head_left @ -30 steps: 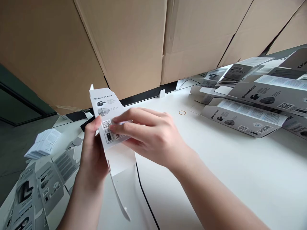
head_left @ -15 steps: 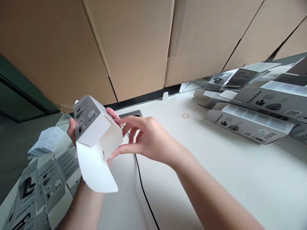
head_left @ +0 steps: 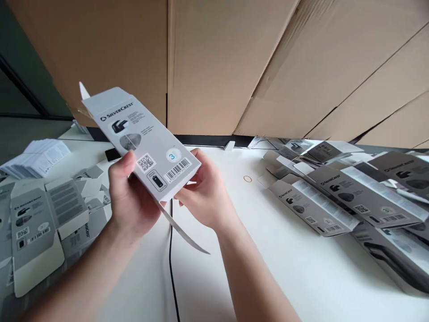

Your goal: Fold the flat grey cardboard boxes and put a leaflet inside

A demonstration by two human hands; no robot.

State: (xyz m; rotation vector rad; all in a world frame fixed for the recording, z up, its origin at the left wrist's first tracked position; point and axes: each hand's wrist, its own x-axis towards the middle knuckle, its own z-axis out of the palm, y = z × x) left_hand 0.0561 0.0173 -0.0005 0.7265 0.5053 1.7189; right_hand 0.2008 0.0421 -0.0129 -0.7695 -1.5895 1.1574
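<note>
A grey printed cardboard box (head_left: 144, 138) is held tilted above the table, with its printed side facing me and flaps standing out at both ends. My left hand (head_left: 130, 201) is closed around its lower left side, thumb on the edge. At the near right end, my right hand (head_left: 208, 192) has its fingers bent against the box's end and side; some fingertips are hidden behind it. A long white end flap (head_left: 182, 230) hangs down between my wrists.
Flat grey box blanks (head_left: 33, 219) lie at left, with a stack of folded leaflets (head_left: 36, 156) behind. Several folded-up boxes (head_left: 365, 192) pile up at right. A rubber band (head_left: 247, 179) and a black cable (head_left: 172, 268) lie on the white table (head_left: 278, 268). Large brown cartons (head_left: 217, 67) stand behind.
The box has turned so its printed side faces me and its flapped end points down right. My right hand has moved round to that end. The view has shifted too.
</note>
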